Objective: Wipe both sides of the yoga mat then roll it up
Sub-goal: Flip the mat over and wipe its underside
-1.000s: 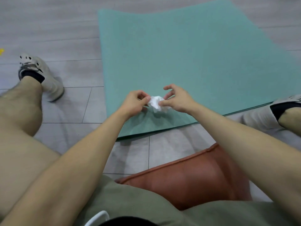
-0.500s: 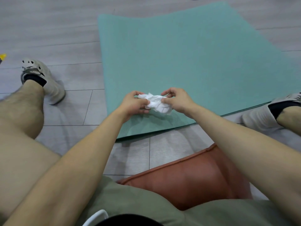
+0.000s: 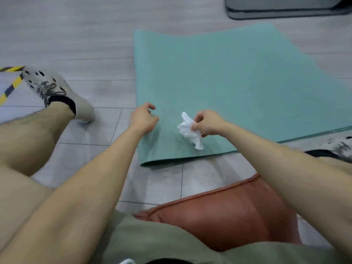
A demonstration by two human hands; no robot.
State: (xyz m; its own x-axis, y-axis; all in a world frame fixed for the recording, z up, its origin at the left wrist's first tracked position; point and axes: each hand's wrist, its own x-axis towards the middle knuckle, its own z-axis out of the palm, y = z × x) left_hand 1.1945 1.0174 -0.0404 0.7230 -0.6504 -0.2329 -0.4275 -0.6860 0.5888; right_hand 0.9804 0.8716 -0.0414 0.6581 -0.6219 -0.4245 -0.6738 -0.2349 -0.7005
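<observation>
The right hand pinches a crumpled tissue above the mat. The left hand hangs loosely curled, holding nothing.

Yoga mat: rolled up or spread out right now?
Spread out: the teal yoga mat lies flat on the floor, no roll in view; its right end leaves the frame.

head-worn view, forward-down, close over floor

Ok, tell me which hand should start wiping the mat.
Right. The right hand pinches the crumpled white tissue over the near end of the yoga mat; the left hand holds nothing, by its left edge.
</observation>
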